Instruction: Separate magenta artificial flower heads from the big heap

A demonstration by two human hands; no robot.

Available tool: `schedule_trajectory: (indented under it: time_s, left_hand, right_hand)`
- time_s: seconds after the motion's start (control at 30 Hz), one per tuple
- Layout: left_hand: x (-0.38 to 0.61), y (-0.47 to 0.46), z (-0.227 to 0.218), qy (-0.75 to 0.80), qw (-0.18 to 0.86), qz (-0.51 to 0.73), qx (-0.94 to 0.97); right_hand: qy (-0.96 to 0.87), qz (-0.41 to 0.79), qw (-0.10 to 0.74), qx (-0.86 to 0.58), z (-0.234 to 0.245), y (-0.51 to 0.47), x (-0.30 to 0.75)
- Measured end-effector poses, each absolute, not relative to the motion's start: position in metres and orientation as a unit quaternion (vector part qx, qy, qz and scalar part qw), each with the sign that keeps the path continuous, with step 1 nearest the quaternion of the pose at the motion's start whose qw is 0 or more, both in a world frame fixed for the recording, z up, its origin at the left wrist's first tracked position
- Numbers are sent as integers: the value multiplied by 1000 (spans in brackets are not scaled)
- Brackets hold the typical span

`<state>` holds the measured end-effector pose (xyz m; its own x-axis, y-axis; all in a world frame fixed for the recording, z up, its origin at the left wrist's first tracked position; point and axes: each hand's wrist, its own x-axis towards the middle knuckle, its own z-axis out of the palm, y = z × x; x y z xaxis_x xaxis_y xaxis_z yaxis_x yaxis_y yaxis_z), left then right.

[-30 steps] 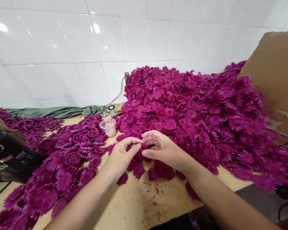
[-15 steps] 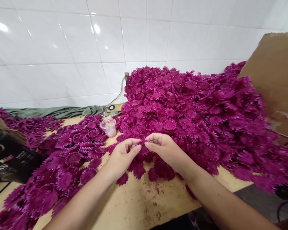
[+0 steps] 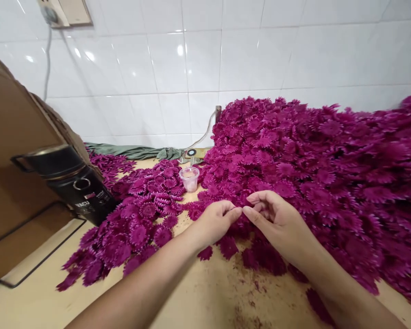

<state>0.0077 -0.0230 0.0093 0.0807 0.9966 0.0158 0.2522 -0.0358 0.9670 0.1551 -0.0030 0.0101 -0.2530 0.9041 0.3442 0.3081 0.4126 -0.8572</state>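
Note:
My left hand (image 3: 215,221) is closed, thumb and index finger pressed together at the tips; whatever they pinch is hidden or too small to name. Touching it almost tip to tip is the thumb of my right hand (image 3: 281,224), whose index finger is lifted apart from the thumb while the other fingers curl. Both hands hover at the front of a large heap of magenta flower-shaped pieces (image 3: 315,151). Several loose flower pieces (image 3: 229,247) lie on the table beneath them. A smaller pile of the flower pieces (image 3: 137,235) lies to the left.
A clear plastic cup (image 3: 189,179) stands between the piles. At left are a black vacuum bottle (image 3: 77,183), a cardboard box (image 3: 13,146) and a black wire frame (image 3: 41,262). Green cloth (image 3: 133,151) runs along the tiled wall. Dark crumbs (image 3: 250,292) dot the table.
The view has turned left, showing more of the bottle and box. My right index finger has parted from its thumb; the purple bit between my hands no longer shows clearly.

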Motion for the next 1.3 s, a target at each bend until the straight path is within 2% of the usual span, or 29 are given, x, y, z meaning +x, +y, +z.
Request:
schedule_trajectory:
  time_s: [0.1,0.27,0.37,0.47,0.53,0.6,0.67,0.83,0.9,1.1,1.2,1.3]
  left_hand:
    - [9,-20,7,524,449,396,605]
    - [9,-17,2,497,490,427,575]
    - [8,-19,5,479,509,442,563]
    - [3,-20,11,465,511,467,552]
    - [-4,-19,14,473,497,488,539]
    - [-11,-18,16,493,473,502,531]
    - [-13,-15,16,509,458,495,535]
    - [1,-14,16,495,469,471,560]
    - [4,-14,15,494,455,470,572]
    - [-22,-10,9,556,383,477,563]
    - [-27,-2,9,578,315,434,615]
    - [-19,6,10,585,185,384,690]
  right_hand:
    - [-744,321,407,-422,9,-4,154]
    - [-751,419,359,-364,8,-5,149]
    - [-742,385,400,-375,13,1,149]
    - [-686,353,485,-412,24,19,159]
    - [-623,340,547,-443,31,34,171]
    - [-594,320,573,-465,38,42,181]
    - [-624,308,542,-471,42,39,184]
    - [-747,387,363,-401,34,10,155]
    - [-761,402,340,-379,28,6,146]
    - [-713,278,467,-443,29,28,175]
    - [-734,207,453,-461,31,36,190]
    - [-777,95,422,-457,28,32,192]
